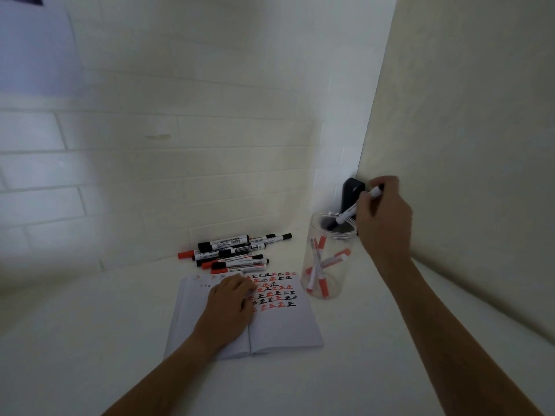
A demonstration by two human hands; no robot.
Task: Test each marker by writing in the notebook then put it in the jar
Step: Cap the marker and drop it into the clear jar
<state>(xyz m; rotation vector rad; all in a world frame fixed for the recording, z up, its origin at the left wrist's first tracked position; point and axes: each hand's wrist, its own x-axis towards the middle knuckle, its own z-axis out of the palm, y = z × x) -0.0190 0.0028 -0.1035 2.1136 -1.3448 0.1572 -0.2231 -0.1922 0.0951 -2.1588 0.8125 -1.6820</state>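
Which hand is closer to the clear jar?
The right hand. It is just above and beside the jar, tipping a marker into its mouth. The left hand lies flat on the notebook, off to the jar's left.

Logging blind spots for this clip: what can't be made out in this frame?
- Head view: the marker in the right hand is partly covered by the fingers; its cap colour is unclear.
- The notebook marks under the left hand are hidden.
- The pile of markers: labels too small to read.
- The dark object behind the jar is unidentifiable.
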